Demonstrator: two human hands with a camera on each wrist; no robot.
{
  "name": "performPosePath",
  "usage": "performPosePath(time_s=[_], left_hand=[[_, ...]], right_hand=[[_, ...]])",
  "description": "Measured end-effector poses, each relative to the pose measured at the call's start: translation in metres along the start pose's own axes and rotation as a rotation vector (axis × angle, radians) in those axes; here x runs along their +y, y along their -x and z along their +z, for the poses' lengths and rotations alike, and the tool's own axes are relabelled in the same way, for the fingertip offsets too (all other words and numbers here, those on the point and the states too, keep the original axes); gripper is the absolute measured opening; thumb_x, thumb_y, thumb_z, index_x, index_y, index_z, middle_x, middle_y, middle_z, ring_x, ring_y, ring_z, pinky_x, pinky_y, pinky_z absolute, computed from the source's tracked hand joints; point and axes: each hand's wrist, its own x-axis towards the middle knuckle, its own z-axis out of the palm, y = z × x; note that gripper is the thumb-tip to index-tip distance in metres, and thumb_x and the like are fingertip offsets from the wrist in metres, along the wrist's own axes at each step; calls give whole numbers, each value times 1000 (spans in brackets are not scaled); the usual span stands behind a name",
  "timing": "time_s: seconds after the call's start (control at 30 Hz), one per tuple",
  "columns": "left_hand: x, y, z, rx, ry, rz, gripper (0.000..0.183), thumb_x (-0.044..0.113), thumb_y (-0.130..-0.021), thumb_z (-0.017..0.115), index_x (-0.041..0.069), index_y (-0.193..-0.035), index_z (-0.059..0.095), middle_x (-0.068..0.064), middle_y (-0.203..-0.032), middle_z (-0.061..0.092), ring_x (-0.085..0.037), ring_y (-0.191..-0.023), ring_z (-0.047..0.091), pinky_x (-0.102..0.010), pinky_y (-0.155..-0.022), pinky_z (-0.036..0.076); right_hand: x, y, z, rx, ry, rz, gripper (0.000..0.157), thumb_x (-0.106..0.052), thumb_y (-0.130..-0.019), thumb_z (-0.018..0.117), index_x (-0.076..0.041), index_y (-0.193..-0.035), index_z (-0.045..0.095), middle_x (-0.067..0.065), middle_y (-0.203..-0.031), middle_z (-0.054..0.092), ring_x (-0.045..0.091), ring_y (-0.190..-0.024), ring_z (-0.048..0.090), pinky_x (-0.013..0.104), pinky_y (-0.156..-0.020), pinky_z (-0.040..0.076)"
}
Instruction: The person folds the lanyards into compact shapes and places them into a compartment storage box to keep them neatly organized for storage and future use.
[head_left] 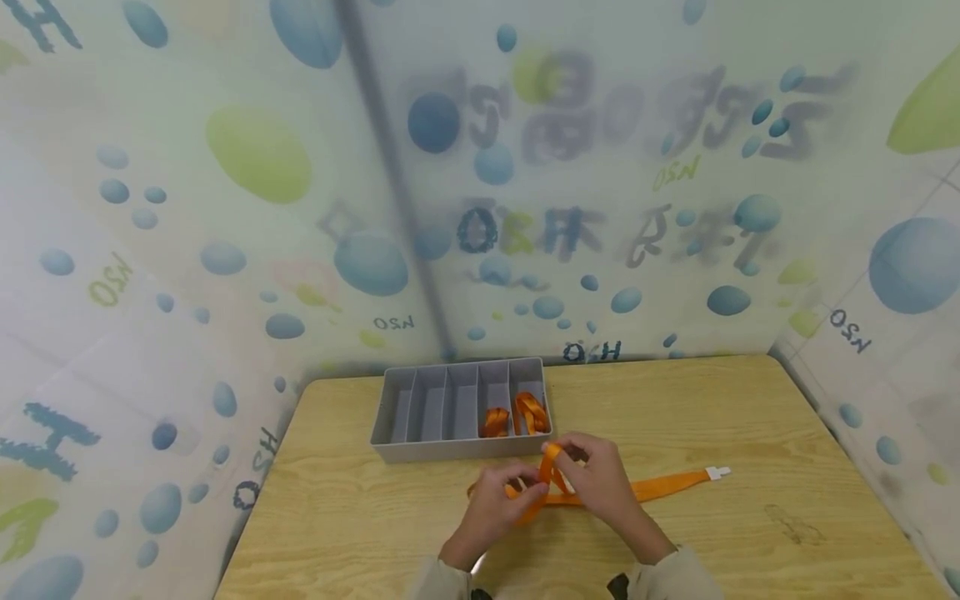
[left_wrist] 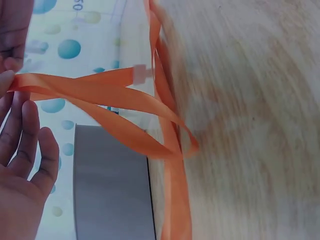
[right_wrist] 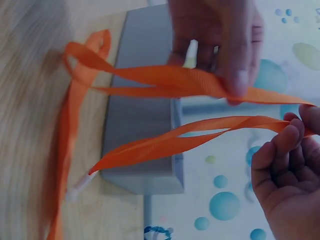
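An orange lanyard [head_left: 671, 486] with a white plastic clip [head_left: 717, 473] at its end lies partly along the table. Part of it rises in loops between my two hands. My left hand [head_left: 501, 502] pinches the strap between thumb and finger, as the right wrist view shows its fingertips [right_wrist: 240, 82] on the band. Close beside it, my right hand [head_left: 600, 482] pinches a raised loop of the same lanyard. The right wrist view has that right hand [right_wrist: 282, 170] with its other fingers curled. The lanyard [left_wrist: 110, 92] stretches above the table in the left wrist view.
A grey divided box [head_left: 450, 451] stands behind my hands, toward the wall. Folded orange lanyards lie in its two rightmost compartments, one bundle [head_left: 495, 422] and another [head_left: 531, 412]. The wooden table [head_left: 360, 517] meets a wall covering printed with blue and green spots.
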Motion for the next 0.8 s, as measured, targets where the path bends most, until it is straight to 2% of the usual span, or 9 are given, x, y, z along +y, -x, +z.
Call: performPosePath(time_s=[0.1,0.2,0.4,0.53,0.63,0.8], left_hand=[[2,0,3,9,7,18,6,1,-84,77,2,-90,75,-8,-84,73,-9,-77,63,-39,-66,57],[12,1,3,20,25,24,7,-4,-82,77,-2,-88,73,-12,-83,72,-10,-76,63,-41,-65,57],[38,2,-1,74,129,-29,13,-4,-82,76,-5,-93,69,-16,-80,70,-9,-73,62,-33,-67,57],[19,5,5,88,221,-28,30,2,-84,77,-5,-108,60,-16,-84,70,-8,-73,62,-29,-69,56],[5,5,9,71,237,-24,42,6,-85,78,-1,-121,58,-13,-84,70,-7,-74,62,-28,-70,56],[7,2,9,47,218,-52,50,5,-84,79,4,-131,61,-12,-84,70,-7,-74,61,-27,-70,55]], right_hand=[[-7,0,-2,17,-24,-2,11,1,-90,68,-6,-91,76,-6,-75,68,10,-66,61,26,-64,52],[-13,0,-4,31,-49,-3,12,2,-90,68,-6,-90,76,-4,-73,68,11,-62,59,26,-61,52],[-22,0,-9,28,-95,-1,9,1,-91,67,-3,-90,76,2,-73,66,13,-61,58,25,-56,51],[-26,1,-12,5,-142,-6,9,-3,-94,67,-3,-93,76,7,-70,63,13,-60,55,25,-54,49],[-27,1,-13,-18,-163,-13,10,-6,-95,66,-1,-94,75,6,-69,62,11,-60,54,25,-55,49],[-30,1,-13,-59,-200,-18,13,-6,-96,65,3,-95,74,4,-71,62,10,-61,54,25,-55,48]])
